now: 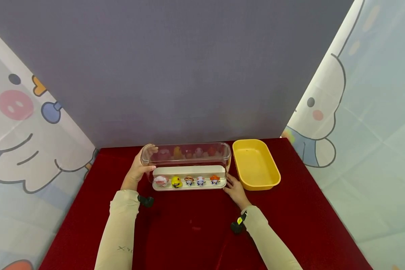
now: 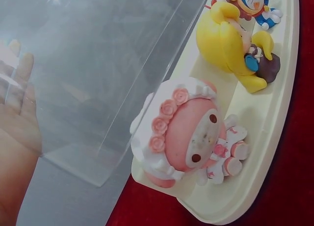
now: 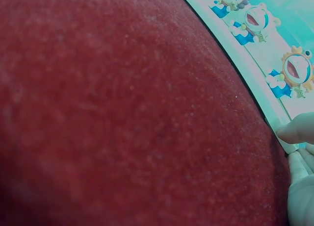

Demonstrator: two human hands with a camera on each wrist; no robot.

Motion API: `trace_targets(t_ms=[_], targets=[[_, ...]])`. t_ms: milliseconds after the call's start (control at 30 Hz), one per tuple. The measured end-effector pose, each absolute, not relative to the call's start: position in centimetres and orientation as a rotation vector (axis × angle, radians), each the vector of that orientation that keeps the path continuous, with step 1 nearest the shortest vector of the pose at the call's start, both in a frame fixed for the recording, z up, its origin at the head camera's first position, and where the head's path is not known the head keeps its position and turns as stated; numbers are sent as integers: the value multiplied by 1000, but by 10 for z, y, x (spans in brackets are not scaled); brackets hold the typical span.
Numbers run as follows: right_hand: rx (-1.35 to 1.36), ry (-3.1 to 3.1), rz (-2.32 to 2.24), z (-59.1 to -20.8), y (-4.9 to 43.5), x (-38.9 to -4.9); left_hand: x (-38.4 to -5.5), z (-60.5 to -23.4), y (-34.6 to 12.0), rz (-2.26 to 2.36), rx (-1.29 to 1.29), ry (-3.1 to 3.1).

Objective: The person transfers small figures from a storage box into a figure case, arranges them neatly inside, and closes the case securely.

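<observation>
My left hand holds a clear plastic cover by its left end, thumb in front. The cover is raised over a long cream display base. In the left wrist view, part of this hand shows through the clear plastic. My right hand pinches the base's right end; its thumb lies on the rim in the right wrist view. Several small figures stand in a row on the base, among them a pink-faced doll in a white bonnet, a yellow banana-like figure and an orange-maned figure.
A yellow plastic tray lies just right of the base. Dark red cloth covers the table. A grey panel rises behind, with cartoon-printed curtains on both sides.
</observation>
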State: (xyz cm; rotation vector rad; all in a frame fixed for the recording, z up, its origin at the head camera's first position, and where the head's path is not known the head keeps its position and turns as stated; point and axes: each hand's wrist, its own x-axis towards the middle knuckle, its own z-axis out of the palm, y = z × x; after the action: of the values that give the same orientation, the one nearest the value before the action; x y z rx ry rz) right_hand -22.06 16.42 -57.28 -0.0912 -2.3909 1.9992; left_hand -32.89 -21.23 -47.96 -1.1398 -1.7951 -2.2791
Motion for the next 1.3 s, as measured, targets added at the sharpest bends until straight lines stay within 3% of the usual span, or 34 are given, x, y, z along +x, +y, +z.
trace_targets(t_ms=[233, 567, 900, 1300], targets=[[-119, -2408, 1998, -573, 164, -220, -330, -482, -212, -2278, -1140, -1796], [-63, -2404, 2026, -543, 158, -208, -329, -483, -213, -2275, -1110, -1880], [-98, -2378, 2021, -572, 164, -220, -329, -486, -211, -2306, -1118, -1814], [-94, -2367, 2006, -572, 163, -221, -330, -491, -212, -2315, -1087, -1834]])
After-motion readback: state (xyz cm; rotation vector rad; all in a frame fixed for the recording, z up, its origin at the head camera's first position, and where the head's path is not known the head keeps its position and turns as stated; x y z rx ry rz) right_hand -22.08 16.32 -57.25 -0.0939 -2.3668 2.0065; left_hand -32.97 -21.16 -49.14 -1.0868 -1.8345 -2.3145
